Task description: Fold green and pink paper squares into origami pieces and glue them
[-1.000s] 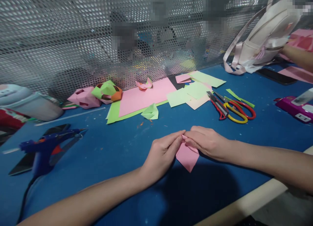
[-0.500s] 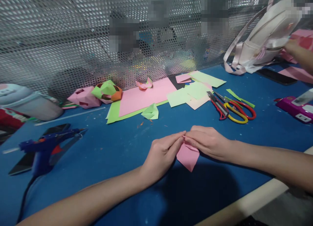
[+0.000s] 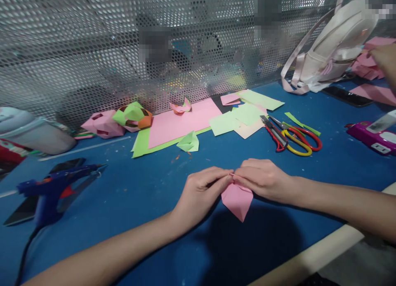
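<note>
A folded piece of pink paper hangs point-down between my hands, just over the blue table. My left hand pinches its top edge between thumb and fingers. From the other side my right hand grips the same edge, fingertips almost touching the left ones. The top of the fold is partly hidden by my fingers. Beyond my hands lies a small folded green paper. Red and yellow scissors and a red box cutter rest to the right.
A blue glue gun lies over a dark phone at left. Pink paper, pale green sheets and folded paper shapes line the mesh wall. Right stand a white backpack and a purple tape dispenser; another person's hand is beyond.
The pink paper hangs slightly lower and looks wider, with both hands still pinching it. The other person's hand has shifted at the right, showing more pink paper. The view has moved slightly.
</note>
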A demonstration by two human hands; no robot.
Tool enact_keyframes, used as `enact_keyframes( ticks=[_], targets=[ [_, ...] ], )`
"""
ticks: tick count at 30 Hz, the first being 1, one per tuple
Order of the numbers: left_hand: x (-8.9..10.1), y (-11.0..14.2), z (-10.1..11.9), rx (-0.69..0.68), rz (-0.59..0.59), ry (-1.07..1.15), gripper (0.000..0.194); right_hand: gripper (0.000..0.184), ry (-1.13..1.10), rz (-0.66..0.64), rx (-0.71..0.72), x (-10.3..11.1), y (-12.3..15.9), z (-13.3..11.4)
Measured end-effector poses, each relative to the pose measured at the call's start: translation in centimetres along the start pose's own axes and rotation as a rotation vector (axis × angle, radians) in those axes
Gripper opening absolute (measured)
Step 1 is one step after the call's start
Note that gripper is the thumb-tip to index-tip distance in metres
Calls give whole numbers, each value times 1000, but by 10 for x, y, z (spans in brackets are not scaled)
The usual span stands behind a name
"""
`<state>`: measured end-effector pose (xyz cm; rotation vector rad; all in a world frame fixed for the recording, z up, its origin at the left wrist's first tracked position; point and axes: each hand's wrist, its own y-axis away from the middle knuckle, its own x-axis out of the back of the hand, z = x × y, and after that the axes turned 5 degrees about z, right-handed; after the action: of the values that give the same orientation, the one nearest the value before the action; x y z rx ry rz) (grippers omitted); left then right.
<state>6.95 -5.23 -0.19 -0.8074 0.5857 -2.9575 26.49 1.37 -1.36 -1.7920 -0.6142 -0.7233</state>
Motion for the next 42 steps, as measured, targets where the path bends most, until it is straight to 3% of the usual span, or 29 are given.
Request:
enact_keyframes(
  ticks=[12, 21, 29, 34, 42],
  targets=[
    [6, -5, 1, -22, -143, 83, 11, 35, 73, -102, 143, 5, -1, 2],
    [7, -5, 3, -77, -177, -26, 10, 35, 123, -167, 165, 7, -2, 2],
    [6, -2, 3, -158, 37, -130, 10, 26, 18, -66, -120, 6, -3, -3],
    [4, -2, 0, -181, 40, -69, 9, 25, -25, -73, -140, 7, -3, 4],
    [2, -1, -5, -69, 45, -4, 11, 23, -108, -118, -135, 12, -3, 9]
  ],
)
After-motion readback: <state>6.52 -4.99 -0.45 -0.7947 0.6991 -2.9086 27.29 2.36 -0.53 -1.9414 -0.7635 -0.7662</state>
